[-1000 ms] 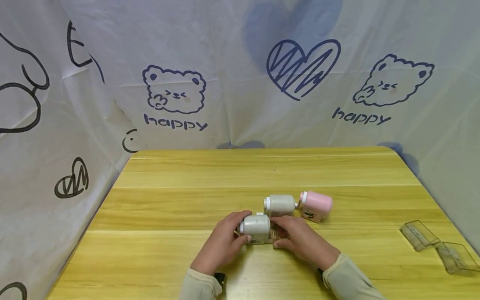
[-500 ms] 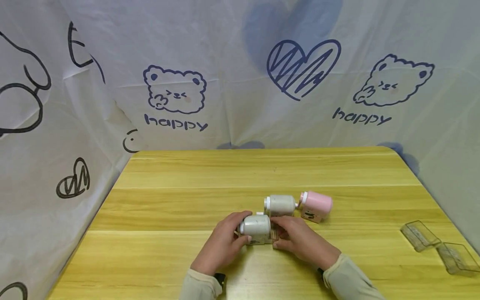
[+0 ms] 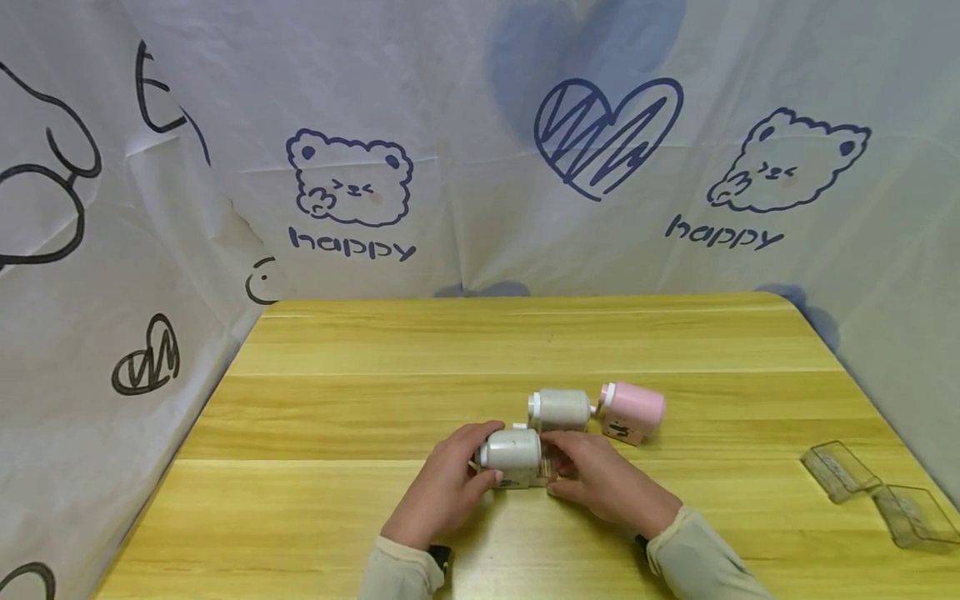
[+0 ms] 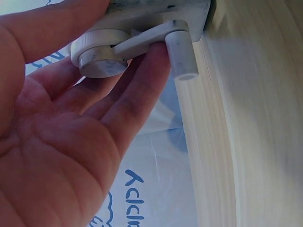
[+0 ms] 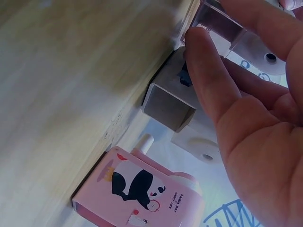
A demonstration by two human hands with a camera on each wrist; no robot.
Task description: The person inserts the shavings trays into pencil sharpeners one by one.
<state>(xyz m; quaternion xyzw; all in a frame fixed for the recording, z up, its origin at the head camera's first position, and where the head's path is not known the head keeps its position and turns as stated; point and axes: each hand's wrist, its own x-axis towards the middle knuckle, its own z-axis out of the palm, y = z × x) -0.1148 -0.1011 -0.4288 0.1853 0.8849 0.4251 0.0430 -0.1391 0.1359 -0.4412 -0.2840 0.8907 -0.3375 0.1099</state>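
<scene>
A grey hand-crank pencil sharpener (image 3: 513,450) stands on the table, gripped by my left hand (image 3: 450,483). In the left wrist view its crank handle (image 4: 183,56) sits against a fingertip. On the sharpener's right side, my right hand (image 3: 603,479) pinches a clear shavings drawer (image 5: 215,28) between thumb and fingers, with the drawer partly in the sharpener's opening. Just behind stands a second grey pencil sharpener (image 3: 562,408), its drawer slot (image 5: 168,108) showing hollow in the right wrist view. A pink pencil sharpener (image 3: 633,408) with a panda print stands to its right.
Two clear shavings drawers (image 3: 838,471) lie near the right edge of the wood-grain table (image 3: 337,417). White cloth (image 3: 465,167) with blue bear and heart drawings hangs behind and at the sides.
</scene>
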